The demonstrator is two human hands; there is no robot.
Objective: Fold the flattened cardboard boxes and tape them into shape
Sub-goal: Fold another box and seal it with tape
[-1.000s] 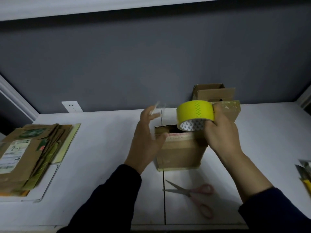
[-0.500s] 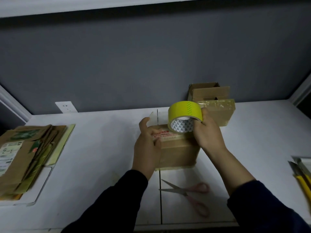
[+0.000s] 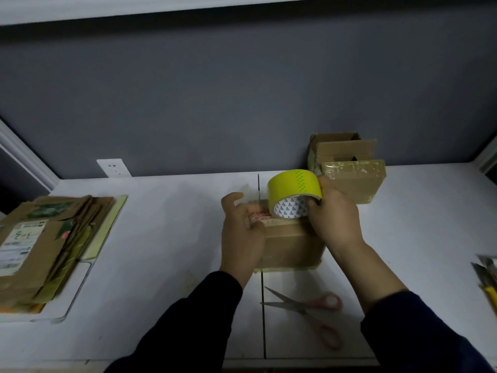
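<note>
A small brown cardboard box stands at the middle of the white table. My left hand grips the box's left end, thumb on its top edge, index finger lifted. A clear strip of tape runs from there to the yellow tape roll. My right hand grips the roll, holding it just above the box's top right part. The box's far side is hidden by my hands and the roll.
Red-handled scissors lie open in front of the box. A stack of flattened cardboard boxes sits at the left. Two taped boxes stand at the back against the grey wall. Some tools lie at the right edge.
Both hands came down onto the box. The left hand, raised with the tape end a second ago, now holds the box's left end. The roll dropped close to the box top.
</note>
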